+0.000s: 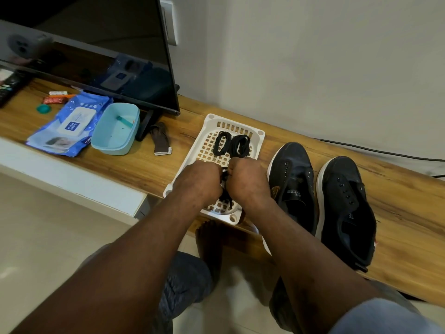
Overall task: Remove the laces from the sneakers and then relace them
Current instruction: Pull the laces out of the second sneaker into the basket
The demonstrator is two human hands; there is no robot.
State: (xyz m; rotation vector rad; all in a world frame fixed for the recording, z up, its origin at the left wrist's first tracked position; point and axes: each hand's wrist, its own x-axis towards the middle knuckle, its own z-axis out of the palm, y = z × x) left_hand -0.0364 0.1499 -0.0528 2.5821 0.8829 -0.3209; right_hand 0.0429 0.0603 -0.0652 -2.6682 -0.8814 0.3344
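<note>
I have the left hand (199, 182) and right hand (248, 183) knuckle to knuckle, the fingers of both curled round a black lace (225, 191) that dangles between them over the near half of the white basket (260, 133). 2 more laces (240, 145) lie coiled at the basket's far end. Just right of it I see the 2 sneakers (295, 182) side by side, eyelets bare, toes toward the pale wall (313, 56). Everything rests on a wooden bench (409, 213); a TV (108, 56), teal tub (115, 131) and wipes pack (69, 124) fill its left end.
</note>
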